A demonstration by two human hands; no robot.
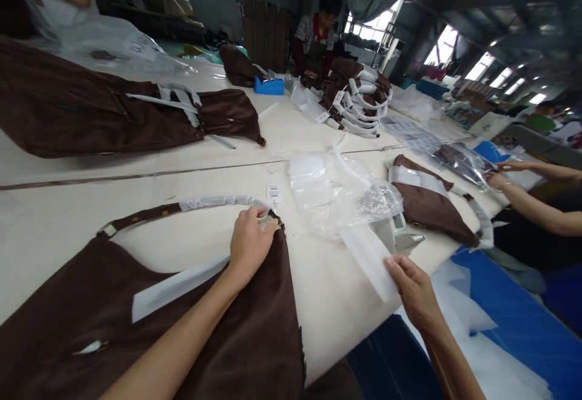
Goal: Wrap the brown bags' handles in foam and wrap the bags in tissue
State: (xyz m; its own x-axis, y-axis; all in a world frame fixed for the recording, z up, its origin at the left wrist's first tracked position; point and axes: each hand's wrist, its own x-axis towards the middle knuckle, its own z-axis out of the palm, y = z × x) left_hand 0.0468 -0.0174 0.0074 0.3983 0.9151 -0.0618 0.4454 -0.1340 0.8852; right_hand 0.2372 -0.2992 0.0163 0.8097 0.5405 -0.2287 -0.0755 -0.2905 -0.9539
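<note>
A dark brown handbag (254, 333) lies on the table in front of me, its strap (150, 213) arched away from me and partly wrapped in white material. My left hand (252, 236) is closed on the strap's right end, beside the metal fitting; its fingertips are partly hidden. A white strip (177, 288) lies across the bag under my left wrist. Between the thumb and fingers of my right hand (413, 288) is another white strip (370, 260), held over the table's front edge. A white tag (273, 194) lies just beyond the strap.
Clear plastic bags (336, 191) lie in the middle, by a tape dispenser (394, 230). Another brown bag (422, 200) lies to the right, near a co-worker's hands (498, 173). Further brown bags (159, 112) are across the table seam. A person (316, 36) stands behind piled bags.
</note>
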